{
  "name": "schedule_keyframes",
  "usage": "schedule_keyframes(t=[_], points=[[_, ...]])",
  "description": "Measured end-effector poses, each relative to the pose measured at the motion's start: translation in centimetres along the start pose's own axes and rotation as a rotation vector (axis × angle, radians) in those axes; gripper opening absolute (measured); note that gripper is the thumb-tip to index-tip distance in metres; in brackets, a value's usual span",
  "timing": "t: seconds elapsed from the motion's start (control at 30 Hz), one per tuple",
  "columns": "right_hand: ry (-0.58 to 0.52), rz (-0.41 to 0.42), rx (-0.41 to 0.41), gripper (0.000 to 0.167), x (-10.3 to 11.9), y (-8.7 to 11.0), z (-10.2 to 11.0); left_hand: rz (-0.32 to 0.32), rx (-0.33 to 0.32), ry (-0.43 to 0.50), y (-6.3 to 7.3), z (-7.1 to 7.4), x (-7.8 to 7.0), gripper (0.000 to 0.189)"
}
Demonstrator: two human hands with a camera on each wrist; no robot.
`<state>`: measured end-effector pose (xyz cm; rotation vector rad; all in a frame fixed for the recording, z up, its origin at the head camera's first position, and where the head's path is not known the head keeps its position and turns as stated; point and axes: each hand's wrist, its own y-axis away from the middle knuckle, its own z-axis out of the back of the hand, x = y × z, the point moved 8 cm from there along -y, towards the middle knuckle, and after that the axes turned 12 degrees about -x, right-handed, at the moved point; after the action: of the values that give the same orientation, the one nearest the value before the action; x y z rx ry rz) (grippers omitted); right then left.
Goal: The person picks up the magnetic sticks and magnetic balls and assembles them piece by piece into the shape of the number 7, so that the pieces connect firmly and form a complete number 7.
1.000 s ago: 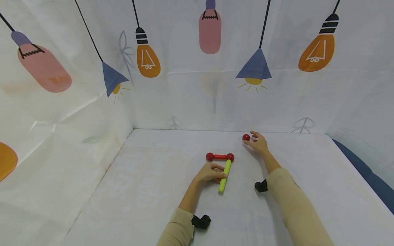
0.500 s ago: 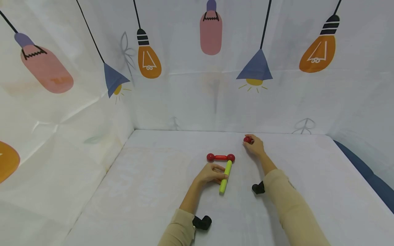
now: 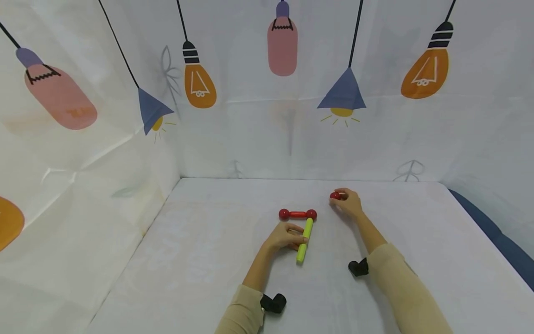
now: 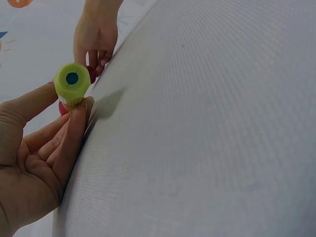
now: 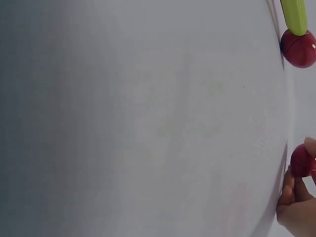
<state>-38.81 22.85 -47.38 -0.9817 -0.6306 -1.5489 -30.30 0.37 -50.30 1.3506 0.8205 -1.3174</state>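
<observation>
Pinched between the thumb and fingers of my left hand (image 3: 283, 235) is a yellow-green rod (image 3: 305, 241). Its far end touches a red ball (image 3: 311, 214), and the left wrist view shows a dark round spot in the near end of the rod (image 4: 72, 81). A short red rod (image 3: 297, 214) joins that ball to a second red ball (image 3: 284, 214) on the left. Farther back and to the right, my right hand (image 3: 349, 202) pinches a loose red ball (image 3: 335, 195), also seen in the right wrist view as a red ball (image 5: 301, 160) between thumb and fingers.
A white table (image 3: 200, 260) lies under everything. White sheeting (image 3: 250, 134) printed with lamps rises along its back edge and left side. A dark blue surface (image 3: 496, 232) shows beyond the right edge. Black wrist mounts (image 3: 273, 303) sit at both cuffs.
My right hand has closed its fingers on the loose red ball and drawn it slightly toward me. The left hand and the yellow-green rod stay nearly still.
</observation>
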Motion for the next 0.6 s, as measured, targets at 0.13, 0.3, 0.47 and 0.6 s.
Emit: schedule_keyframes(t=[0.13, 0.3, 0.47, 0.6], points=[[0.004, -0.045, 0.052, 0.051, -0.1, 0.9, 0.3, -0.006, 0.006, 0.015, 0.0, 0.0, -0.1, 0.034], [0.035, -0.058, 0.106, 0.053, 0.1, 2.0, 0.6, -0.016, 0.009, 0.027, 0.1, -0.1, -0.2, 0.033], [0.037, -0.051, 0.140, 0.053, 0.6, 2.9, 0.9, 0.006, 0.004, 0.019, 0.1, 0.0, 0.0, 0.034], [0.050, -0.041, 0.170, 0.051, 1.0, 3.4, 0.9, 0.015, -0.007, -0.006, 0.1, 0.1, 0.1, 0.035]])
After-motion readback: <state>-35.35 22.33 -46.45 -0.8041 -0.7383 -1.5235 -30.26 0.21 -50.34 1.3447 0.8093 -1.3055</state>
